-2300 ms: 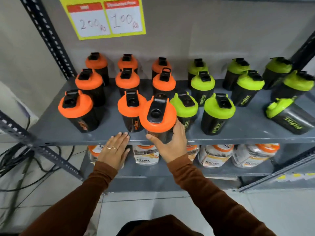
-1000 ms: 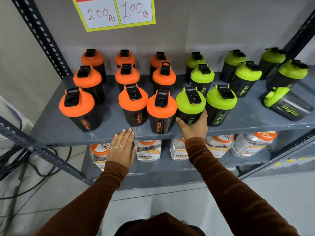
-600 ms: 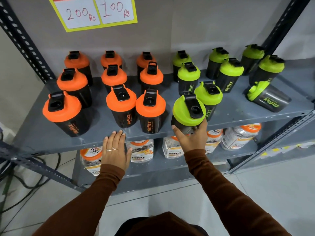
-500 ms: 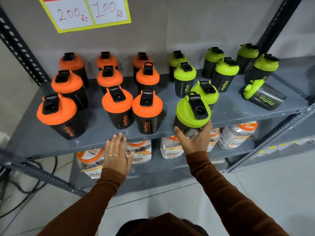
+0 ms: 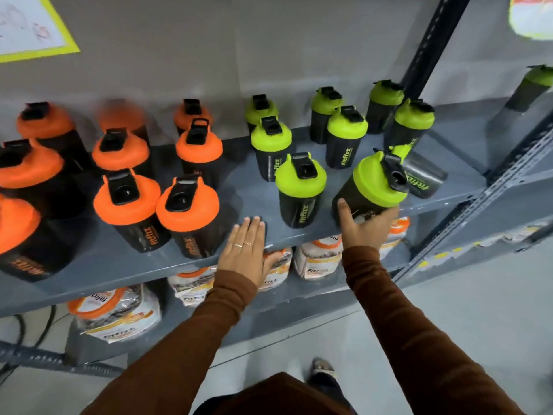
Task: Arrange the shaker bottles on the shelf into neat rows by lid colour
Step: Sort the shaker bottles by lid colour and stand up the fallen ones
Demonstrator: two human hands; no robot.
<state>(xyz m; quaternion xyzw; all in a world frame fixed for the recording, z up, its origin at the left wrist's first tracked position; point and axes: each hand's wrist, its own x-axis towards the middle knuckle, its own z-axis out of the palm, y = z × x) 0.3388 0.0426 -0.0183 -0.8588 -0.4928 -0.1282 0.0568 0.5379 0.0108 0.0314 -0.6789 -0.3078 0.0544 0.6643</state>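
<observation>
On the grey shelf (image 5: 466, 187), several black shaker bottles with orange lids (image 5: 187, 200) stand in rows on the left, and several with green lids (image 5: 300, 181) stand on the right. My right hand (image 5: 366, 227) grips a green-lidded bottle (image 5: 378, 181) by its base, tilted to the right, at the shelf's front right. Behind it, another green-lidded bottle (image 5: 423, 176) lies on its side, partly hidden. My left hand (image 5: 245, 250) lies flat on the shelf's front edge, fingers together, between the orange and green groups.
Bagged goods with orange labels (image 5: 115, 307) fill the lower shelf. A dark perforated upright (image 5: 431, 43) stands at the back right, with one more green-lidded bottle (image 5: 531, 86) beyond it. A yellow-bordered price sign (image 5: 30, 28) hangs top left. Cables (image 5: 18, 327) lie on the floor at left.
My right hand has carried the green-lidded bottle from beside the orange ones rightward past another green bottle, tilting it. My left hand slid right along the shelf edge. The view shifted right.
</observation>
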